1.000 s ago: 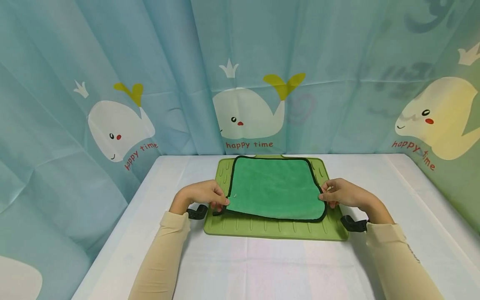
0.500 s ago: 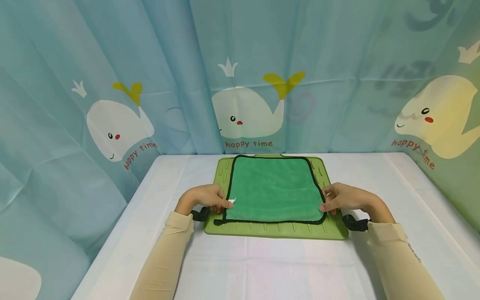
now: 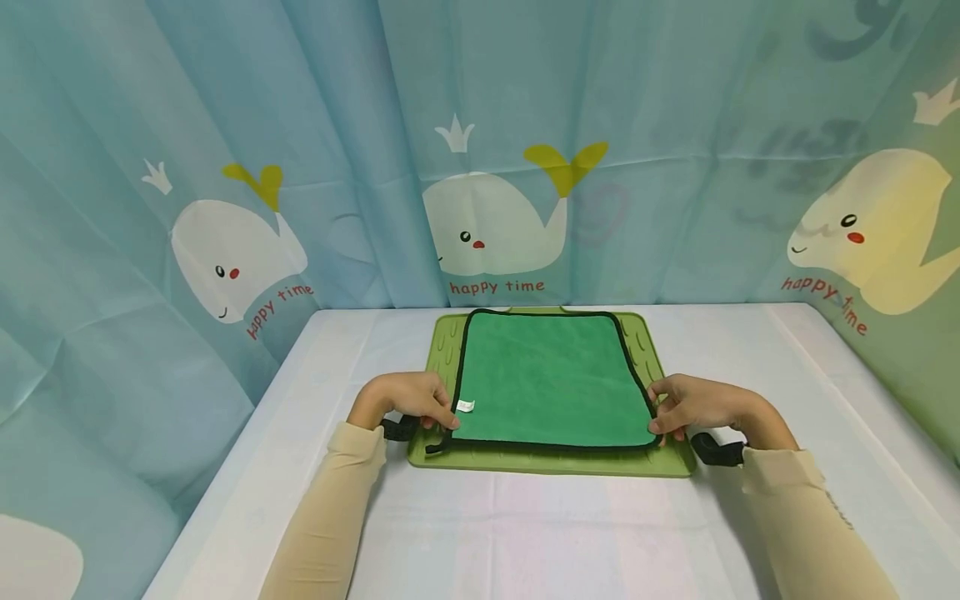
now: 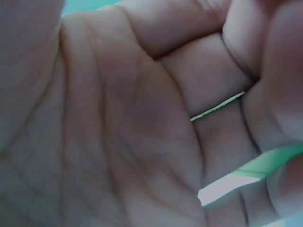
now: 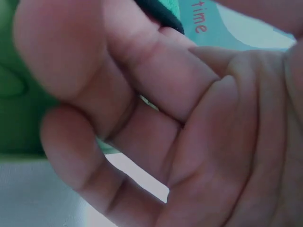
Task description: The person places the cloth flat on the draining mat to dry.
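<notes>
A green cloth [image 3: 551, 379] with a black edge lies spread over a lighter green ridged mat [image 3: 555, 461]. My left hand [image 3: 412, 396] pinches the cloth's near left corner between thumb and fingers, beside a small white tag [image 3: 465, 407]. At the near right corner, my right hand [image 3: 697, 404] pinches the black edge. The near edge of the cloth runs straight between both hands, just above the mat's front. A black loop [image 3: 437, 448] sticks out below the left corner. In both wrist views curled fingers and palm fill most of the picture, and the pinched corners are largely hidden.
The mat lies on a white-covered table [image 3: 525, 533], near its back edge. Behind and to the left hangs a blue curtain [image 3: 360, 167] with whale prints. Black straps [image 3: 716, 450] sit at the wrists.
Both hands have come slightly toward the front, drawing the cloth's near edge forward and flatter. The right hand has shifted a little right to the corner. The white tag is now uncovered.
</notes>
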Demonstrator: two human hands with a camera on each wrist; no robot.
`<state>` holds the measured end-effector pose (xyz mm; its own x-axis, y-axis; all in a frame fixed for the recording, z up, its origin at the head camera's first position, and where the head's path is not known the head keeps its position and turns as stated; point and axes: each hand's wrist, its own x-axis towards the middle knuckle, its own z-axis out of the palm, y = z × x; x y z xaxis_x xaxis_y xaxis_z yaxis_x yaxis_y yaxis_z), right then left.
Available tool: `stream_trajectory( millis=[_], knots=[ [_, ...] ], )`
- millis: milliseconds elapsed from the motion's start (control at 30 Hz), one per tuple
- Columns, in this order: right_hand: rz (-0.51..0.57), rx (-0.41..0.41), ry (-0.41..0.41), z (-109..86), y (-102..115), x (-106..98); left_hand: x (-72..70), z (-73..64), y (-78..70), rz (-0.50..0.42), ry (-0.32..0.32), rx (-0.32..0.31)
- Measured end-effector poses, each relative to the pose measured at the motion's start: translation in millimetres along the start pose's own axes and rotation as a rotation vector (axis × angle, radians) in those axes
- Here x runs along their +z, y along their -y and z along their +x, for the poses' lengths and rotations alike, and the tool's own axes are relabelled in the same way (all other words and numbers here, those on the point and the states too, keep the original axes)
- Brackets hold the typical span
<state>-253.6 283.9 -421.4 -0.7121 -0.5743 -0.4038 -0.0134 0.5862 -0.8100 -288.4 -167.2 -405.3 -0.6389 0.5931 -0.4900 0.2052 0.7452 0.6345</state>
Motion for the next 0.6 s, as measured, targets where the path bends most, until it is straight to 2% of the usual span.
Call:
stream_trajectory(
  millis=[133, 233, 333, 433, 600],
  knots=[
    [-0.027, -0.007, 0.010, 2.5, 1, 1, 2.5, 1.8, -1.4, 0.037, -0.009, -0.039],
    [-0.057, 0.001, -0.029, 3.1, 2, 0, 2.9, 3.9, -1.5, 0.058, -0.048, -0.082],
    [-0.078, 0.019, -0.113, 3.9, 3, -2, 3.5, 7.1, -1.4, 0.054, -0.130, -0.112],
    [-0.067, 0.036, -0.191, 6.0, 2, -3, 5.5, 12.0, -1.4, 0.026, -0.224, -0.110],
    [-0.068, 0.053, -0.256, 10.6, 1, -2, 10.0, 22.1, -0.6, 0.013, -0.350, -0.101]
  ],
)
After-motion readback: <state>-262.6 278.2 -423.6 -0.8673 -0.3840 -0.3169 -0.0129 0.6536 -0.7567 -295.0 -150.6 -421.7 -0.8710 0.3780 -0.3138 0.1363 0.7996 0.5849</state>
